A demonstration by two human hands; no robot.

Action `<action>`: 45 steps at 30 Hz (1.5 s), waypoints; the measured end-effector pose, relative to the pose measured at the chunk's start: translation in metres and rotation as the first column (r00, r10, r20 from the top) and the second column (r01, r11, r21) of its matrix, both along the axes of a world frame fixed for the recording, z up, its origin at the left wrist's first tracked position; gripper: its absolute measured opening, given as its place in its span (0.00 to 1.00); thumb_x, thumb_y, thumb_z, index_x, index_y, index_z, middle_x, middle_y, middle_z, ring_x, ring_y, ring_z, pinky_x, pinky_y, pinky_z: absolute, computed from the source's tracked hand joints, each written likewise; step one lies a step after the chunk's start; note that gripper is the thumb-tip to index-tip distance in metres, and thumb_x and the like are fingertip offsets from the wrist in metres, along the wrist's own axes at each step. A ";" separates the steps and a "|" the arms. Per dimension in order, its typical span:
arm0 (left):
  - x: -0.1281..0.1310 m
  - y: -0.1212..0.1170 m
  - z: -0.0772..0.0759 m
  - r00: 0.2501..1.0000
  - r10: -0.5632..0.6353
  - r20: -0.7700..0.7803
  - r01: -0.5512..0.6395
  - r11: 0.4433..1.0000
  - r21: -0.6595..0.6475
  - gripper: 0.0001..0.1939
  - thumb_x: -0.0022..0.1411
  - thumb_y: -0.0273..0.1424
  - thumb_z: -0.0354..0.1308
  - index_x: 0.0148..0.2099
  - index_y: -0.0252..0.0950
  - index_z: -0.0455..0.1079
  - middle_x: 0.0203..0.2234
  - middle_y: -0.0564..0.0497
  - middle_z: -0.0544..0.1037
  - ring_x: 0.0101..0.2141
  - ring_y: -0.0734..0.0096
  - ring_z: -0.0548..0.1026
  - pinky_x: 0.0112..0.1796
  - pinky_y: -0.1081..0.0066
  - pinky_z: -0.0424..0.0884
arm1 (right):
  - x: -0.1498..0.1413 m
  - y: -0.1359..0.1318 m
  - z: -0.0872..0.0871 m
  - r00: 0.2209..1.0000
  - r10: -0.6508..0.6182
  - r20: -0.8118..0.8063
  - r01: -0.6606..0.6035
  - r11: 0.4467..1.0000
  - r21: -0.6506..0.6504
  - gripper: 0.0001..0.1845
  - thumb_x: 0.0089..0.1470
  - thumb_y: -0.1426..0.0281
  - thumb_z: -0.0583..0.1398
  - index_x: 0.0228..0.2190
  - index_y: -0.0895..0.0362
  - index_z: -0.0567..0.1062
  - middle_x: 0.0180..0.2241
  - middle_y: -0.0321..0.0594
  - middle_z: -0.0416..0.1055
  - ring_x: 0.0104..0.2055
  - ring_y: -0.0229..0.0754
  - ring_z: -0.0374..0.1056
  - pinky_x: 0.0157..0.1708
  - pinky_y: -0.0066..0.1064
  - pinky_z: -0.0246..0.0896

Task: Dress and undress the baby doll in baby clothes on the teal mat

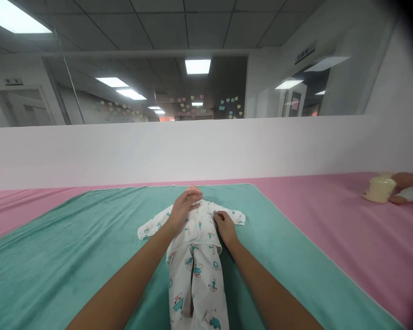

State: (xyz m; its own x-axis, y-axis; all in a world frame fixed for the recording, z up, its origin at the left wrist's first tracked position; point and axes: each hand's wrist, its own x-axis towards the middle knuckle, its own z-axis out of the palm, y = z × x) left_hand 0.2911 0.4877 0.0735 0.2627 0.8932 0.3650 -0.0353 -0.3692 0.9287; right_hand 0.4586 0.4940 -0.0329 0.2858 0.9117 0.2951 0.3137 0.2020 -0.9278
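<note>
A baby doll (193, 188) lies on its back with its head away from me, and only the top of its head shows. It wears a white printed pajama top (200, 229) and matching pants (211, 279), the sleeves spread to both sides. My left hand (186, 204) rests over the doll's neck and collar with its fingers stretched out, hiding the face. At the right armpit of the top, my right hand (225, 224) has its fingers curled in and pinches the cloth at the side seam.
The doll lies on a green sheet (89, 247) over a pink cover (316, 206). At the far right stand a pale yellow bottle (380, 188) and, beside it, part of another doll (409, 180). A white wall (192, 151) with a mirror or window above closes off the back.
</note>
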 end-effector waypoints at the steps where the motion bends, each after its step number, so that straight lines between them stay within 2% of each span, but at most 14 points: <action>1: -0.006 -0.001 -0.004 0.991 0.089 -0.098 -0.086 0.996 0.035 0.18 0.60 0.42 0.48 0.48 0.39 0.66 0.50 0.45 0.70 0.49 0.60 0.68 0.50 0.59 0.64 | 0.003 0.000 0.000 1.000 -0.013 0.021 0.013 1.000 -0.011 0.19 0.52 0.57 0.51 0.33 0.58 0.72 0.36 0.44 0.72 0.40 0.46 0.65 0.42 0.37 0.57; 3: -0.018 -0.007 -0.016 0.906 0.217 -0.363 -0.165 0.971 0.170 0.20 0.59 0.42 0.49 0.50 0.41 0.66 0.53 0.47 0.67 0.53 0.58 0.64 0.54 0.55 0.57 | 0.007 -0.002 0.003 0.997 -0.002 0.073 0.004 1.000 -0.025 0.22 0.51 0.53 0.51 0.23 0.58 0.70 0.27 0.42 0.71 0.33 0.46 0.64 0.37 0.36 0.57; 6: -0.036 -0.022 -0.036 0.746 0.225 -0.627 0.034 0.927 0.373 0.23 0.59 0.42 0.50 0.55 0.43 0.63 0.60 0.51 0.57 0.60 0.59 0.51 0.59 0.56 0.45 | 0.012 -0.007 0.011 0.974 0.191 0.125 -0.182 0.980 -0.076 0.24 0.48 0.50 0.54 0.16 0.57 0.67 0.19 0.37 0.68 0.25 0.41 0.61 0.30 0.33 0.55; 8: -0.050 -0.028 -0.049 0.726 0.216 -0.654 0.098 0.908 0.408 0.21 0.62 0.41 0.45 0.57 0.45 0.61 0.60 0.53 0.56 0.60 0.64 0.51 0.59 0.60 0.48 | 0.017 -0.013 0.017 0.911 0.406 0.079 -0.387 0.904 -0.184 0.25 0.48 0.49 0.54 0.16 0.57 0.67 0.16 0.35 0.65 0.21 0.37 0.57 0.25 0.30 0.52; 11: -0.083 -0.017 -0.066 0.712 0.355 -0.606 -0.074 0.896 0.438 0.20 0.65 0.39 0.40 0.55 0.43 0.62 0.56 0.52 0.63 0.56 0.68 0.59 0.56 0.64 0.56 | 0.026 -0.021 0.021 0.808 0.578 -0.116 -0.585 0.762 -0.279 0.24 0.47 0.49 0.55 0.18 0.57 0.65 0.16 0.33 0.62 0.18 0.33 0.54 0.20 0.26 0.47; 14: -0.126 0.010 -0.083 0.531 0.546 -0.649 -0.219 0.828 0.517 0.21 0.62 0.37 0.43 0.54 0.37 0.62 0.54 0.46 0.65 0.55 0.62 0.59 0.56 0.61 0.54 | 0.030 -0.023 0.019 0.792 0.570 -0.217 -0.609 0.756 -0.240 0.21 0.45 0.54 0.59 0.19 0.59 0.65 0.17 0.32 0.62 0.19 0.31 0.54 0.20 0.24 0.46; 17: -0.161 0.030 -0.091 0.341 0.602 -0.722 -0.411 0.786 0.461 0.28 0.59 0.42 0.46 0.57 0.30 0.58 0.55 0.40 0.62 0.54 0.53 0.59 0.50 0.57 0.60 | 0.032 -0.017 0.015 0.858 0.479 -0.186 -0.513 0.820 -0.254 0.20 0.45 0.55 0.59 0.19 0.59 0.65 0.19 0.35 0.65 0.19 0.32 0.56 0.19 0.24 0.49; 21: -0.181 0.028 -0.086 0.248 0.464 -0.851 -0.447 0.834 0.325 0.27 0.56 0.49 0.46 0.51 0.36 0.64 0.47 0.42 0.69 0.49 0.48 0.63 0.41 0.57 0.64 | 0.044 -0.005 0.009 0.987 0.139 0.079 -0.108 0.945 -0.309 0.22 0.48 0.52 0.54 0.20 0.59 0.68 0.22 0.42 0.70 0.22 0.37 0.63 0.20 0.27 0.56; 24: -0.180 0.022 -0.081 0.205 0.482 -0.852 -0.438 0.824 0.361 0.22 0.58 0.46 0.44 0.48 0.40 0.66 0.44 0.43 0.70 0.46 0.50 0.65 0.37 0.60 0.64 | 0.062 0.001 0.004 0.967 -0.096 0.236 0.157 0.954 -0.254 0.20 0.48 0.54 0.53 0.21 0.58 0.67 0.21 0.41 0.69 0.23 0.39 0.63 0.22 0.28 0.54; 28: -0.177 0.024 -0.080 0.140 0.543 -0.828 -0.429 0.787 0.444 0.19 0.59 0.41 0.42 0.46 0.39 0.66 0.42 0.43 0.69 0.43 0.53 0.67 0.35 0.62 0.64 | 0.085 0.003 -0.001 0.868 -0.330 0.372 0.411 0.898 -0.161 0.19 0.47 0.53 0.53 0.27 0.57 0.67 0.31 0.45 0.69 0.30 0.42 0.63 0.25 0.29 0.50; 33: -0.179 0.031 -0.084 0.136 0.546 -0.827 -0.478 0.767 0.428 0.18 0.60 0.39 0.40 0.46 0.39 0.65 0.42 0.43 0.68 0.39 0.56 0.70 0.31 0.65 0.63 | 0.093 0.007 -0.009 0.859 -0.276 0.432 0.382 0.906 -0.180 0.18 0.44 0.53 0.57 0.26 0.56 0.69 0.29 0.41 0.70 0.29 0.42 0.64 0.25 0.29 0.50; 40: -0.193 0.034 -0.083 0.272 0.579 -0.769 -0.549 0.749 0.370 0.15 0.53 0.29 0.47 0.43 0.37 0.67 0.33 0.48 0.73 0.36 0.63 0.71 0.34 0.69 0.63 | 0.098 0.020 -0.018 0.875 -0.250 0.415 0.324 0.938 -0.119 0.12 0.45 0.60 0.56 0.28 0.55 0.68 0.30 0.38 0.71 0.32 0.41 0.65 0.29 0.29 0.53; 43: -0.200 0.034 -0.083 0.236 0.649 -0.724 -0.592 0.686 0.422 0.16 0.54 0.27 0.44 0.44 0.36 0.67 0.34 0.47 0.74 0.37 0.62 0.71 0.36 0.69 0.63 | 0.107 0.025 -0.019 0.878 -0.284 0.386 0.334 0.940 -0.069 0.12 0.45 0.61 0.55 0.29 0.55 0.68 0.31 0.38 0.70 0.32 0.40 0.64 0.31 0.29 0.55; 45: -0.203 0.035 -0.083 0.208 0.601 -0.772 -0.616 0.693 0.374 0.19 0.58 0.35 0.43 0.47 0.34 0.65 0.36 0.43 0.74 0.39 0.57 0.71 0.35 0.67 0.63 | 0.115 0.027 -0.020 0.868 -0.335 0.366 0.373 0.927 -0.035 0.11 0.46 0.62 0.55 0.30 0.56 0.67 0.31 0.39 0.70 0.33 0.40 0.64 0.32 0.29 0.55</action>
State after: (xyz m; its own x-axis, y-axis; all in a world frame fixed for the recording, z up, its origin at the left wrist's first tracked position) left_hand 0.0882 0.5229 -0.0096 -0.2180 0.9224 0.3189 0.9257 0.0919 0.3670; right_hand 0.5740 0.5208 -0.0527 0.4911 0.7988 0.3474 0.6517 -0.0722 -0.7551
